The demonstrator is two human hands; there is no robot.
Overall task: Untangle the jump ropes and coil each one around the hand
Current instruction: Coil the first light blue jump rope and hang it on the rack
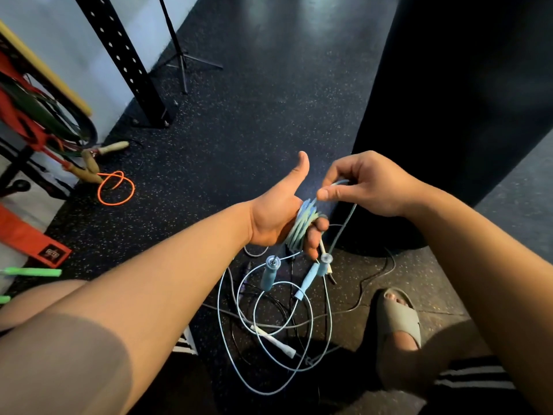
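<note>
Several turns of the light-blue jump rope (302, 227) sat wound round the left hand (276, 214). Thumb raised, fingers (317, 232) curled back over the coil to pin it. Right hand (369, 187) just beside it, thumb and forefinger pinching the free run of the same rope where it fed onto the coil.

Blue handles (270, 273) hung below the left hand, above the floor (254, 130). The pinched strand dropped toward one of them, I think, though crossing strands made it hard to trace. Loose blue loops lay on the floor beneath, overlapping a white-handled rope (276, 341) and some darker cords. Orange rope (116, 188) lay well apart to the left.

My judgement: this rope was part coiled, with slack left to take up and the others not yet sorted.

To do the step well, I would:
- keep the left fingers clamped so the laid turns cannot slip off
- let the cord slide through the right pinch under light tension
- lay each new turn beside the last, not across it
- lift the slack clear of the white-handled rope before winding, or a snag will drag that rope up with it
</note>
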